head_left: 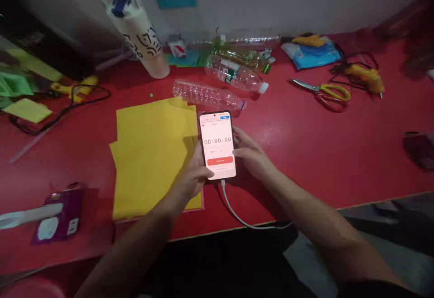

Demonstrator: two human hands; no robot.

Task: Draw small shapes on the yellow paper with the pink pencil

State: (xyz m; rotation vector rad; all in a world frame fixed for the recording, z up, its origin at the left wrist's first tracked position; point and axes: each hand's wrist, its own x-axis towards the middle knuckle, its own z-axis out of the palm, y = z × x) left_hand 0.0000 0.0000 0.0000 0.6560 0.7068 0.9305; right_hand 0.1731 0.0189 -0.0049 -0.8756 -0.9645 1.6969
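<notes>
Phone (pixel 219 146), gripped from both sides

I see the left hand (pixel 195 171) and right hand (pixel 253 157) holding its edges over the counter (pixel 288 139), screen (pixel 217 128) reading 00:00:00. A white cable (pixel 231 208) leaves its lower end; yellow sheets (pixel 149 153) lie nearby, clear bottles (pixel 207 93) beyond.

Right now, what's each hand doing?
Left hand: closed on the left edge of the smartphone.
Right hand: closed on the smartphone's right edge.
</notes>
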